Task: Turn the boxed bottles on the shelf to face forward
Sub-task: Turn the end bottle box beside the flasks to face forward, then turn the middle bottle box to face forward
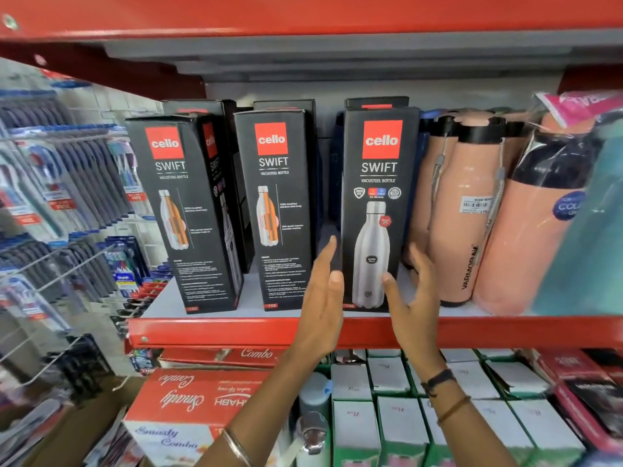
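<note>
3 black Cello Swift boxes stand upright in the front row on the red shelf (236,326), each with another black box behind it, so 6 show in all. The left box (182,214) sits angled, its side panel showing; the middle box (274,210) shows its text panel square on; the right box (379,210) shows its plain steel-bottle panel to the front. Both hands flank that right box low down, fingers spread and loose, gripping nothing: the left hand (325,298) has its thumb tip at the box's left edge, the right hand (413,291) has its thumb on the lower front while its fingers slip between the box and the 2 peach bottles (468,210) just beside it. A clear gap lies between the middle and right boxes; the box fronts sit near the shelf lip. White and green cartons (387,375) fill the level below.
</note>
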Tool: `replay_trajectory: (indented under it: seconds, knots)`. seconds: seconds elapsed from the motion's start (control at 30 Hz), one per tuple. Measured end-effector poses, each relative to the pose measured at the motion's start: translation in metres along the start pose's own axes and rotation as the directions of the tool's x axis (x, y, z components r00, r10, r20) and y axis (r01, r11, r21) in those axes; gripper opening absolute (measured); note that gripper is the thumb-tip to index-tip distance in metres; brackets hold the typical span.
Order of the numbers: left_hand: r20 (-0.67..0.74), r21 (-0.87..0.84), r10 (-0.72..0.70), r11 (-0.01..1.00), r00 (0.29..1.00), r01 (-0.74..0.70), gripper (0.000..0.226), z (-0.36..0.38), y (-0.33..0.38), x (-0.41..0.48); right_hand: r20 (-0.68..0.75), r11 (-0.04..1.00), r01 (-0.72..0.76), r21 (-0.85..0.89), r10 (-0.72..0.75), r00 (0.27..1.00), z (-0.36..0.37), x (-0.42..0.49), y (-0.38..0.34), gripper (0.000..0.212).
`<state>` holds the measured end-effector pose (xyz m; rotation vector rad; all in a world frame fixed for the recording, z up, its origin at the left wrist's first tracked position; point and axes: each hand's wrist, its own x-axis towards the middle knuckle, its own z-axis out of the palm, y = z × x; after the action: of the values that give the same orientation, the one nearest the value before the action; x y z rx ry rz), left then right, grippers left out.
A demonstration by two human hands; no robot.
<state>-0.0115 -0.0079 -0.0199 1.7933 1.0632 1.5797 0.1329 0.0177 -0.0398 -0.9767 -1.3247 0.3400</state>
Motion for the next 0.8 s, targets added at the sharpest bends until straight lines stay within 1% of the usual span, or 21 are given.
replay_trajectory:
  seconds: [0.07,0.1,0.13,0.17,0.2,0.27,0.33,0.37,0.43,0.5,0.53,0.57,0.63,0.7,0.77,0.8]
  knots:
    - [-0.125,0.046,0.158,0.987,0.979,-0.153,0.062,-0.014,0.004,-0.003,-0.127,0.988,0.155,0.018,-0.152,0.98,0.009,-0.011,-0.013,0.05]
    - [-0.191,0.09,0.219,0.975,0.957,-0.205,0.06,-0.021,0.006,-0.003,-0.144,0.976,0.216,0.029,-0.21,0.967,0.016,-0.015,-0.021,0.047]
    - [-0.253,0.135,0.255,0.964,0.933,-0.227,0.059,-0.03,0.006,-0.002,-0.128,0.966,0.255,0.047,-0.248,0.96,0.024,-0.018,-0.029,0.045]
    - [-0.309,0.167,0.258,0.962,0.915,-0.215,0.059,-0.037,0.004,0.0,-0.083,0.961,0.267,0.075,-0.261,0.962,0.033,-0.022,-0.037,0.045]
    - [-0.352,0.178,0.229,0.968,0.908,-0.175,0.06,-0.045,0.002,0.001,-0.017,0.962,0.252,0.107,-0.251,0.968,0.044,-0.025,-0.044,0.046]
    - [-0.375,0.146,0.112,0.987,0.92,-0.061,0.061,-0.057,-0.004,0.003,0.151,0.974,0.169,0.149,-0.191,0.97,0.067,-0.031,-0.055,0.051]
    - [-0.33,0.108,0.012,0.994,0.944,0.025,0.06,-0.067,-0.012,0.004,0.289,0.991,0.081,0.103,-0.108,0.951,0.09,-0.036,-0.058,0.061]
    - [-0.306,0.089,-0.034,0.994,0.952,0.064,0.059,-0.071,-0.015,0.005,0.327,0.998,0.04,0.057,-0.057,0.943,0.1,-0.037,-0.058,0.066]
    - [-0.259,0.035,-0.128,0.989,0.958,0.141,0.062,-0.079,-0.02,0.008,0.357,0.997,-0.072,-0.025,0.076,0.931,0.115,-0.036,-0.057,0.073]
    - [-0.183,-0.055,-0.196,0.98,0.963,0.189,0.077,-0.085,-0.021,0.009,0.347,0.986,-0.166,-0.031,0.167,0.923,0.123,-0.033,-0.057,0.074]
    - [-0.137,-0.095,-0.214,0.975,0.967,0.203,0.085,-0.089,-0.019,0.01,0.33,0.984,-0.179,-0.017,0.175,0.928,0.125,-0.031,-0.057,0.073]
    - [-0.102,-0.115,-0.226,0.97,0.969,0.214,0.088,-0.093,-0.016,0.012,0.307,0.984,-0.178,-0.002,0.17,0.936,0.126,-0.029,-0.058,0.072]
    - [-0.074,-0.137,-0.232,0.966,0.97,0.221,0.079,-0.097,-0.008,0.014,0.26,0.988,-0.154,0.025,0.142,0.955,0.125,-0.025,-0.062,0.075]
    - [-0.037,-0.171,-0.215,0.964,0.976,0.205,0.07,-0.099,0.004,0.009,0.229,0.993,-0.118,0.024,0.109,0.967,0.125,-0.019,-0.066,0.089]
    - [0.021,-0.241,-0.209,0.948,0.978,0.208,0.072,-0.103,0.016,0.006,0.209,0.993,-0.117,0.005,0.113,0.971,0.124,-0.011,-0.068,0.106]
    - [0.038,-0.255,-0.208,0.944,0.977,0.211,0.073,-0.106,0.022,0.008,0.206,0.992,-0.125,0.009,0.12,0.971,0.122,-0.006,-0.068,0.111]
